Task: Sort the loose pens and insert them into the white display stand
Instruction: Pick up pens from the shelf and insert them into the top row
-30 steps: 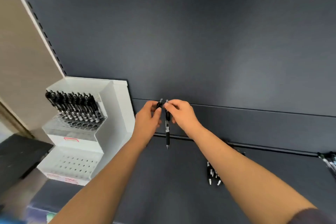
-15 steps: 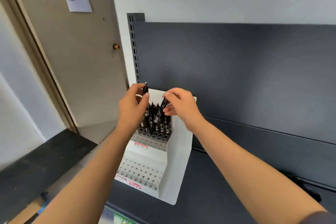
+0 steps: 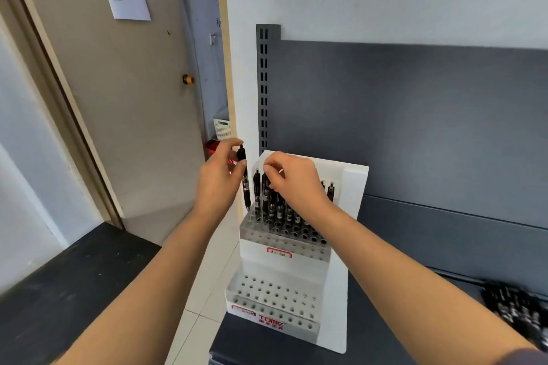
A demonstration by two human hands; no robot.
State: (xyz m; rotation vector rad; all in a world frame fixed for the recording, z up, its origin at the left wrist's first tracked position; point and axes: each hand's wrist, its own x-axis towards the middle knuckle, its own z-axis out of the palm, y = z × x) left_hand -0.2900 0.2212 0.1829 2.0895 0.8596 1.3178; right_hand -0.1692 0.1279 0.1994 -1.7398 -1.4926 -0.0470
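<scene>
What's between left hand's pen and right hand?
A standing pen in the white display stand, between the held pen in the left hand and the right hand pinching a second pen. Head view.

White tiered stand [image 3: 336, 305], black pens [image 3: 280, 213] upright in upper tier, loose pens [image 3: 516, 310] far right

a dark grey shelf [image 3: 385, 335] carries everything here; its flat top runs from a near left corner off to the right, backed by a dark grey back panel [image 3: 415, 127] with a slotted upright [image 3: 265, 83] at the left end. the white display stand [image 3: 336, 305] sits directly on the shelf at its left end, close to the front edge, its tall rear against the back panel and its two perforated tiers stepping down toward the viewer. well apart from it, at the far right, a blurred heap of loose pens [image 3: 516, 308] lies flat on the shelf surface.
</scene>
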